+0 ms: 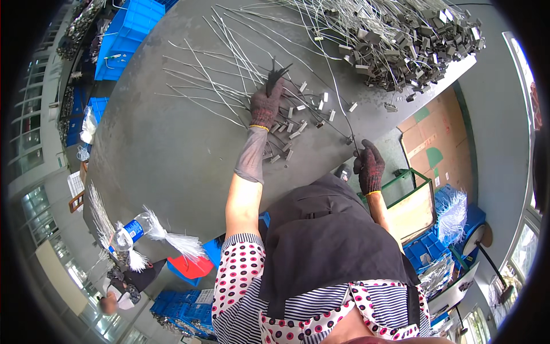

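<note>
My left hand (266,108), in a dark knitted glove, is over a spread of thin pale wires (215,86) with small metal blocks on their ends. Its fingers look closed, and a tuft of black strands (277,73) sticks out past them. Several of the metal blocks (295,135) lie beside and below that hand on the grey table. Off the table's near right edge, my right hand (372,167), gloved too, has its fingers closed on the end of a dark wire (348,121). That wire runs up the table toward the large pile.
A big heap of wired metal blocks (407,49) covers the far right of the table (154,143). Blue crates (129,31) stand at the far left. A plastic bottle (133,231) with white ties lies at the near left. A green-framed cart (413,206) stands at right.
</note>
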`<act>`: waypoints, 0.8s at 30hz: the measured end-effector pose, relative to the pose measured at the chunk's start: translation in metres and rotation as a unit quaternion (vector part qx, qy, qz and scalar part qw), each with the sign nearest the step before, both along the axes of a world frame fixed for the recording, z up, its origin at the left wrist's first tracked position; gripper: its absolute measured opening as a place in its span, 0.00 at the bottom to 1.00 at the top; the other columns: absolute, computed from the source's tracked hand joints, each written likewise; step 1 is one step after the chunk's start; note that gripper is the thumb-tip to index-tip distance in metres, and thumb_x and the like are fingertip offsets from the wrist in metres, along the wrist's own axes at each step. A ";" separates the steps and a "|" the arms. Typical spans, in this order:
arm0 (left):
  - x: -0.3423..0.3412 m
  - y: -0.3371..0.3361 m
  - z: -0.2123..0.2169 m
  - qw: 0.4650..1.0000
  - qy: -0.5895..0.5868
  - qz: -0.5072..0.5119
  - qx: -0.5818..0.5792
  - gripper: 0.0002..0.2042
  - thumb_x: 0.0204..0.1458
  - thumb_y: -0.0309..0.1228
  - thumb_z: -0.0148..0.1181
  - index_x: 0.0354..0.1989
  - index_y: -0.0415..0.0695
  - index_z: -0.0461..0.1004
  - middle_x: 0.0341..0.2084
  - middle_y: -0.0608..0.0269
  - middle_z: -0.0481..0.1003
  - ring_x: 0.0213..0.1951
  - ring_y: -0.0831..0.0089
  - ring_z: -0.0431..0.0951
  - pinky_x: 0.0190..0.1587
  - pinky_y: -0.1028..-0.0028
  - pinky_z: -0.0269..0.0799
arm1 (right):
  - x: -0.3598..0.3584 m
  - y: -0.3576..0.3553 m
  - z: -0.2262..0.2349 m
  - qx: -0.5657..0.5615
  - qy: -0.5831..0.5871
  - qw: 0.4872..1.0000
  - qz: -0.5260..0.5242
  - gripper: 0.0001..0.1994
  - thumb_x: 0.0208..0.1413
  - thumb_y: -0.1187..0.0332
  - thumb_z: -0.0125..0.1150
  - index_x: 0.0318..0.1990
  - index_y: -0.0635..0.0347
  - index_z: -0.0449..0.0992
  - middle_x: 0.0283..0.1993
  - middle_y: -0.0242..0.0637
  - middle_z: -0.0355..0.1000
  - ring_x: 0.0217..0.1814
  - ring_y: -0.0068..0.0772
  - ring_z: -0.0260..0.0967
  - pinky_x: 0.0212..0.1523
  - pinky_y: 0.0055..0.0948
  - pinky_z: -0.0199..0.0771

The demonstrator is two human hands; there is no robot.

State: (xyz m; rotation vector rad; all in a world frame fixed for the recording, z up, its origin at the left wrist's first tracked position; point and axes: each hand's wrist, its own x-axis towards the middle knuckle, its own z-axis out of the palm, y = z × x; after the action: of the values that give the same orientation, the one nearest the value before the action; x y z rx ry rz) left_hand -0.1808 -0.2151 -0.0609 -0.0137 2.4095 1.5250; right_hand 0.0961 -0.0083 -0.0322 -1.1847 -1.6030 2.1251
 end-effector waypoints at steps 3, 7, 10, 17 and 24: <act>0.004 -0.006 -0.012 0.993 -0.005 0.032 0.115 0.16 0.56 0.43 0.62 0.42 0.43 0.82 0.28 0.68 0.82 0.26 0.82 0.76 0.29 0.78 0.70 | -0.002 -0.002 0.002 0.003 -0.007 1.000 0.000 0.20 0.66 0.62 0.49 0.57 0.69 0.71 0.21 0.31 0.64 0.14 0.21 0.57 0.17 0.22 0.57; 0.007 -0.003 -0.012 0.997 0.005 0.025 0.076 0.15 0.56 0.40 0.61 0.43 0.43 0.82 0.29 0.67 0.82 0.28 0.81 0.78 0.30 0.78 0.72 | -0.002 -0.002 -0.004 0.007 -0.010 1.000 0.005 0.20 0.66 0.62 0.49 0.57 0.69 0.71 0.21 0.30 0.63 0.14 0.21 0.56 0.17 0.23 0.58; 0.005 -0.008 -0.017 0.995 0.093 -0.016 -0.026 0.16 0.55 0.42 0.61 0.44 0.45 0.81 0.29 0.62 0.82 0.31 0.73 0.82 0.35 0.73 0.76 | -0.003 -0.001 -0.006 0.001 -0.004 1.000 0.009 0.20 0.66 0.62 0.49 0.57 0.68 0.71 0.21 0.30 0.64 0.15 0.21 0.57 0.17 0.23 0.58; 0.007 0.000 -0.004 0.967 0.113 -0.075 -0.217 0.18 0.54 0.48 0.60 0.47 0.53 0.80 0.34 0.56 0.81 0.38 0.57 0.83 0.41 0.63 0.78 | -0.002 0.001 -0.008 -0.015 -0.028 0.999 0.006 0.19 0.66 0.62 0.50 0.58 0.66 0.71 0.24 0.34 0.68 0.16 0.22 0.59 0.19 0.22 0.59; 0.017 -0.007 -0.017 0.960 0.188 -0.047 -0.203 0.17 0.54 0.45 0.61 0.49 0.52 0.79 0.35 0.52 0.81 0.38 0.54 0.82 0.41 0.62 0.78 | 0.000 0.003 -0.007 -0.026 -0.028 0.999 0.011 0.19 0.65 0.62 0.51 0.57 0.65 0.72 0.29 0.37 0.73 0.18 0.22 0.61 0.19 0.23 0.59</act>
State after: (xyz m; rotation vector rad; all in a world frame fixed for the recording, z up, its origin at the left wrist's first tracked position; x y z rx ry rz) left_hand -0.1639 -0.2218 -0.0779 0.3292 2.9353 1.0390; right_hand 0.0963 -0.0052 -0.0396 -1.2596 -1.5995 2.1781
